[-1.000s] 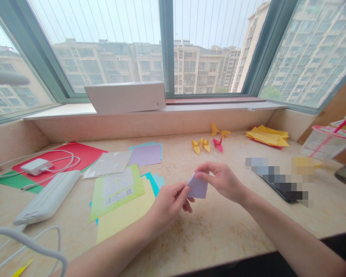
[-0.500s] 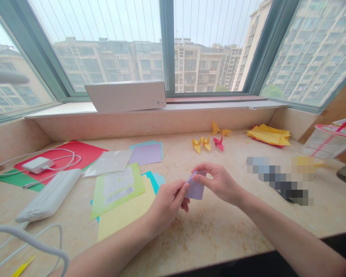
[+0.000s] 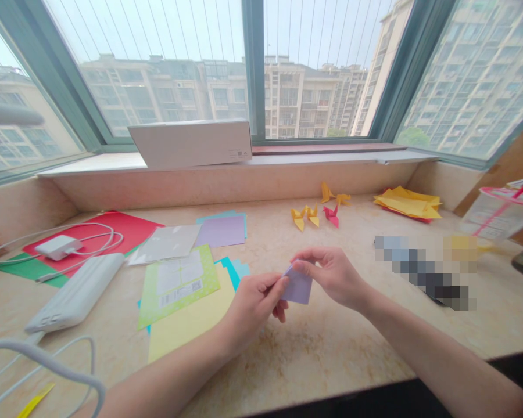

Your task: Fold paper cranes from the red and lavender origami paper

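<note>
A: How are the fingers set?
B: The left hand (image 3: 259, 299) has its thumb pressed over the left side of a small folded purple paper (image 3: 300, 288). The right hand (image 3: 331, 276) pinches the top edge of the same paper between thumb and forefinger.

A: So both are clamped on it. Where is it?
B: Between the two hands, lifted above the stone counter (image 3: 331, 342), tilted a little. How many layers it has, I can't tell.

A: What lies closest to the left hand?
B: A pale yellow sheet (image 3: 187, 328), partly under the forearm, with bright blue paper (image 3: 230, 273) showing past its edge. A green packet (image 3: 178, 281) overlaps the yellow sheet.

A: And beyond the hands?
B: Four yellow paper birds (image 3: 297, 219) and a pinkish-red one (image 3: 331, 216) stand near the back. Off to the right is a pile of yellow paper (image 3: 407, 203), and nearer, a dark object (image 3: 438, 281) mostly hidden by blurring.

A: Farther left?
B: A flat purple sheet (image 3: 222, 231), a clear sleeve (image 3: 165, 244), then a white power bank (image 3: 76, 293), and a charger (image 3: 57, 248) resting on red paper (image 3: 113, 223).

A: At the very back?
B: A white box (image 3: 192, 145) on the sill, against the window.
</note>
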`<move>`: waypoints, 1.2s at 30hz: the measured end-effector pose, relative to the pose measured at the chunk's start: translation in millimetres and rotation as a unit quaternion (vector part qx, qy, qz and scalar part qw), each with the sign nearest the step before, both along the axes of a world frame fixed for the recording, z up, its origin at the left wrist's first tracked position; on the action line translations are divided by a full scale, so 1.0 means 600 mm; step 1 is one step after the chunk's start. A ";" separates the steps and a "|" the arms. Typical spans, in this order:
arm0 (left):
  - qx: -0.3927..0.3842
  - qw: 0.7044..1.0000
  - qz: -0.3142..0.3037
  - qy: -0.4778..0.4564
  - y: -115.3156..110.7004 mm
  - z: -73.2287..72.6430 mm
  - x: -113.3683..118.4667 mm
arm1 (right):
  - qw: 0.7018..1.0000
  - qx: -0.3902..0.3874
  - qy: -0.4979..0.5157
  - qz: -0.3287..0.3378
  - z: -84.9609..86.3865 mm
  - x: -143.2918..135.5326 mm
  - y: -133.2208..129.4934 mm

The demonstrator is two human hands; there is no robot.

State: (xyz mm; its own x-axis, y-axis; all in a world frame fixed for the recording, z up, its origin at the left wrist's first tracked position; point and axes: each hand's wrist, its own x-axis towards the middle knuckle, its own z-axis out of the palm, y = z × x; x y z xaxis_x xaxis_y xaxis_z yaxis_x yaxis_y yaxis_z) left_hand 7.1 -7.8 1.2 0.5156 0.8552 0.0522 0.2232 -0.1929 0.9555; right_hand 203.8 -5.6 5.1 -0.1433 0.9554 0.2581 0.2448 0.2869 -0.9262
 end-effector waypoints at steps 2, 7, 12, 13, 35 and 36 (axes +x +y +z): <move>-0.003 1.000 -0.002 0.001 -0.001 0.000 -0.001 | 1.000 0.004 -0.004 0.000 0.002 0.001 -0.001; -0.015 1.000 -0.010 0.002 -0.005 0.001 0.001 | 1.000 0.002 -0.012 0.020 0.009 0.004 -0.006; -0.033 0.999 -0.019 -0.009 -0.006 0.002 0.001 | 1.000 -0.012 -0.009 0.023 0.008 0.002 -0.005; -0.037 0.999 -0.017 -0.014 -0.005 0.001 0.000 | 1.000 -0.017 -0.003 0.024 0.006 0.002 -0.004; -0.026 0.999 -0.021 -0.021 0.004 0.005 0.001 | 0.998 -0.037 0.048 0.012 -0.014 0.010 0.014; -0.030 0.999 -0.026 -0.020 0.003 0.004 0.002 | 0.998 -0.032 0.050 0.010 -0.015 0.009 0.013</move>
